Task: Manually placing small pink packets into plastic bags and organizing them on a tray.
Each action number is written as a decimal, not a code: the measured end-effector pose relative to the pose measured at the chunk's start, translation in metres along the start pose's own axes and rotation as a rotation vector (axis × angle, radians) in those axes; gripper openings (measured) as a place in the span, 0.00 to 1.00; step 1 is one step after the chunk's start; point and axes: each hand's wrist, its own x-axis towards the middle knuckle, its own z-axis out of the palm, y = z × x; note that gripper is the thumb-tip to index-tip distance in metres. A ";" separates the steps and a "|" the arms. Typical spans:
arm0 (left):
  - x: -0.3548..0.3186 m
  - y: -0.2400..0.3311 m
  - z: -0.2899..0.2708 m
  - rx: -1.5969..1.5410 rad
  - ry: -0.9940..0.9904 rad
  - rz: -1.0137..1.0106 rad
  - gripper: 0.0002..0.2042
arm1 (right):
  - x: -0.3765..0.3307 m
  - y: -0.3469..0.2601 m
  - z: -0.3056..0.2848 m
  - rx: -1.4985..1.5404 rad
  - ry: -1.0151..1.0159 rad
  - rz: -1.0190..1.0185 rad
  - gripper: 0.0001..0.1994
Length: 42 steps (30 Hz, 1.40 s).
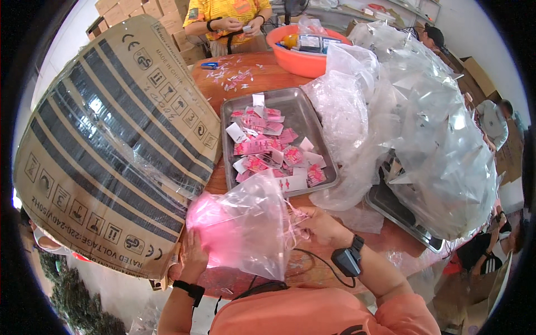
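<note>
A clear plastic bag [258, 215] with a soft, bright pink thing [215, 226] inside lies across the table's near side. Against its left end rests my left hand [194, 255], gripping the bag around the pink bulk; the thumb is partly hidden. At the other end, thin pink strings [291, 226] hang by the bag's edge. My right hand [321, 224] has its fingers closed on these strings. Just beyond the bag, a grey metal tray [330, 139] holds a heap of small pink-and-white packets [265, 139].
A large cardboard box [117, 145] leans in from the left. Piled clear plastic bags [435, 139] crowd the right, above a second dark tray [396, 209]. An orange basin [296, 62] and paper scraps [240, 78] lie farther back, where a person in yellow [226, 22] handles a small item.
</note>
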 end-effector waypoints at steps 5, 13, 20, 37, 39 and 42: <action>0.003 -0.010 -0.002 -0.013 0.014 -0.043 0.34 | -0.026 -0.005 -0.028 0.069 0.132 -0.016 0.10; 0.007 0.163 -0.089 -0.217 0.297 0.724 0.26 | -0.024 0.047 -0.071 -0.379 0.160 0.048 0.09; 0.022 0.194 -0.014 0.123 -0.196 0.934 0.18 | -0.002 0.081 -0.116 -1.260 0.292 -0.168 0.14; 0.047 0.078 -0.028 0.267 -0.150 0.633 0.05 | 0.063 0.067 -0.002 -1.811 0.106 -0.561 0.18; 0.049 0.071 -0.028 0.268 -0.140 0.602 0.05 | 0.083 0.071 0.021 -1.699 0.317 -0.665 0.16; 0.052 0.069 -0.026 0.253 -0.159 0.579 0.06 | 0.094 0.075 0.021 -1.838 0.298 -0.661 0.14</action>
